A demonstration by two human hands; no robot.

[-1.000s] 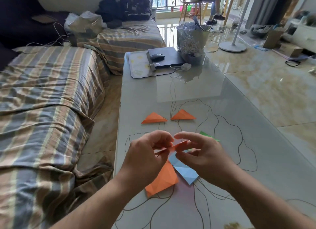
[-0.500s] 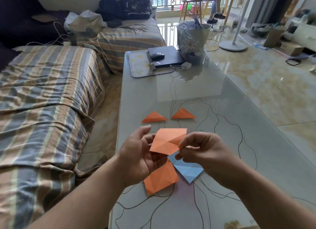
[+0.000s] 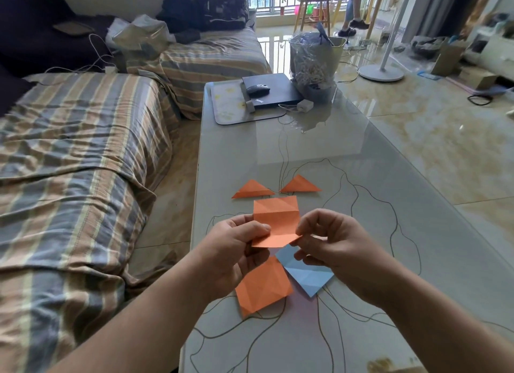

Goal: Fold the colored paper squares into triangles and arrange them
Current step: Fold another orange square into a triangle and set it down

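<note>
**Head view: both hands hold an unfolded orange sheet above the table**

Head view, starting from the near edge: two bare forearms enter from 6 o'clock and meet over the glossy table (image 3: 375,177), which has thin dark lines drawn on its top. Lying flat under the hands are two creased paper squares. The orange square (image 3: 262,286) is at about 7 o'clock from the hands, and the blue square (image 3: 307,275) is at about 5 o'clock. Their inner corners touch or overlap; I cannot tell which.

The left hand (image 3: 236,250) pinches the lower left edge of the orange sheet (image 3: 275,222) between thumb and fingers. The right hand (image 3: 336,244) pinches the lower right corner of the same sheet with thumb and index finger. The sheet is open and shows horizontal creases. It stands lifted from the table, and its top edge leans away from the person.

Behind it, at 12 o'clock, two orange triangles (image 3: 251,189) lie side by side with a small gap between them, points away from the person.

At the far end of the table there is a mat with a black laptop (image 3: 274,90) and a mouse (image 3: 258,89), and beside them a bin (image 3: 314,58) of shredded paper. A striped sofa (image 3: 78,155) is at 9 o'clock.
</note>
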